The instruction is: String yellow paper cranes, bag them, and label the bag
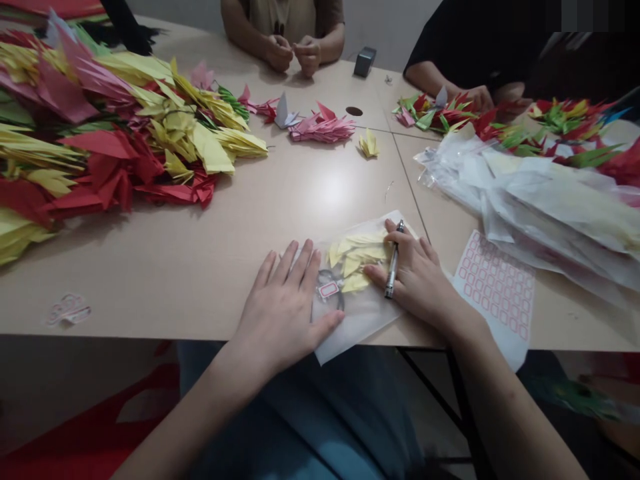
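Looking at this table [210, 267]: big heap of red and yellow paper cranes [115, 133] off to the left, then the person's left hand [280, 310] pressed flat, fingers spread wide, on a clear plastic bag [357, 320] of yellow paper cranes [357, 257] with a small label [329, 289]. Right hand [417, 277] sits on the bag too, pinching a pen [393, 260], and a sheet of red-outlined labels [497, 287] lies just beside it.

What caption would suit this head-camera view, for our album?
Left hand presses a clear bag of folded yellow paper while the right hand holds a pen.
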The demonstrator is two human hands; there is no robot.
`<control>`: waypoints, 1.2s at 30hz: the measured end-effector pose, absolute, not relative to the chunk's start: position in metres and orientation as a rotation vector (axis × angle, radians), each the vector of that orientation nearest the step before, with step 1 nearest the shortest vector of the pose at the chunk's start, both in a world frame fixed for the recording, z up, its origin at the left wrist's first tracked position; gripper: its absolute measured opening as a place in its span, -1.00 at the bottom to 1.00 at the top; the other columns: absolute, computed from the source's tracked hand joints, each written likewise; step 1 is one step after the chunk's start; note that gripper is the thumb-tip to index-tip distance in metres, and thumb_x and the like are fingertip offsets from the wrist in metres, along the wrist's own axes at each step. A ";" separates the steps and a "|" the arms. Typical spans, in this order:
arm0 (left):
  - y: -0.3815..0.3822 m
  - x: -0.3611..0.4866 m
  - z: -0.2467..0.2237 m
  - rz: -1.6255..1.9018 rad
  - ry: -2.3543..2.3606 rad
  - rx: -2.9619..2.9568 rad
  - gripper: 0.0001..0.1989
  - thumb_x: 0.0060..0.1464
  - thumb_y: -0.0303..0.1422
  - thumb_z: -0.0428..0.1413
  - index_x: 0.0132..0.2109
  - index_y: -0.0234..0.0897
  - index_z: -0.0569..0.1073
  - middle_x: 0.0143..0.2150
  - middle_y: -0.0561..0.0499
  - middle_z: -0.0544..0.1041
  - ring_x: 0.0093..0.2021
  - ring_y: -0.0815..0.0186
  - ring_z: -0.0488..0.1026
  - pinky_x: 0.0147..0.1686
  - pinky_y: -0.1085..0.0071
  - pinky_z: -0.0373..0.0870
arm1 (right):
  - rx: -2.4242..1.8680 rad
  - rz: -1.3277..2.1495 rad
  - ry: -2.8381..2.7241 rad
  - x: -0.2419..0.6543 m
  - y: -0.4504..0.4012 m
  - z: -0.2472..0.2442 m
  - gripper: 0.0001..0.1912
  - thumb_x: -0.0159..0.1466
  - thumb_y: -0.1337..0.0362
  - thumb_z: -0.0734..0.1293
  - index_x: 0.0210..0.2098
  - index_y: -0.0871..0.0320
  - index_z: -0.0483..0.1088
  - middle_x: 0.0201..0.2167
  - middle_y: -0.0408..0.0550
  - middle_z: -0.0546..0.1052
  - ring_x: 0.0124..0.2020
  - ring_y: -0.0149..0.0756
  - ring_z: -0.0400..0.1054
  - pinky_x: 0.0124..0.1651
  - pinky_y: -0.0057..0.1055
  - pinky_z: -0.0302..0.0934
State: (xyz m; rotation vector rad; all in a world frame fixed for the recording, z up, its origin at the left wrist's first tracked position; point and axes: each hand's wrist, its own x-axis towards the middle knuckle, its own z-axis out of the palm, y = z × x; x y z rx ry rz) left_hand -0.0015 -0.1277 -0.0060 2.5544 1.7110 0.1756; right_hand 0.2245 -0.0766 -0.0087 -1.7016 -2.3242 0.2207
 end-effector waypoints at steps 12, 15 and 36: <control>-0.136 -0.014 -0.006 0.318 1.537 2.617 -0.26 0.15 0.01 -0.09 0.32 -0.39 0.11 0.36 -0.13 0.06 0.37 0.09 -0.02 0.30 0.02 -0.07 | -0.992 0.919 -1.487 0.174 -0.125 0.012 -0.61 0.37 -0.04 0.06 -0.11 0.06 0.34 -0.28 -0.04 0.51 -0.22 -0.24 0.45 -0.16 -0.21 0.35; -0.138 -0.017 -0.006 0.372 1.537 2.631 -0.28 0.16 -0.01 -0.07 0.31 -0.41 0.11 0.36 -0.12 0.09 0.36 0.05 -0.01 0.29 -0.02 -0.06 | -0.977 1.128 -1.362 0.161 -0.123 0.005 -0.54 0.34 -0.09 0.07 -0.23 0.09 0.42 -0.45 -0.12 0.44 -0.42 -0.35 0.38 -0.32 -0.35 0.33; -0.160 -0.020 -0.012 0.566 1.357 2.646 -0.52 0.13 -0.12 0.10 0.17 -0.13 0.34 0.24 0.06 0.34 0.25 0.18 0.22 0.25 0.21 0.02 | -1.384 0.779 -1.362 0.149 -0.123 0.006 -0.78 0.13 0.35 0.41 -0.51 0.12 0.27 -0.63 -0.28 0.36 -0.63 -0.51 0.24 -0.59 -0.54 0.15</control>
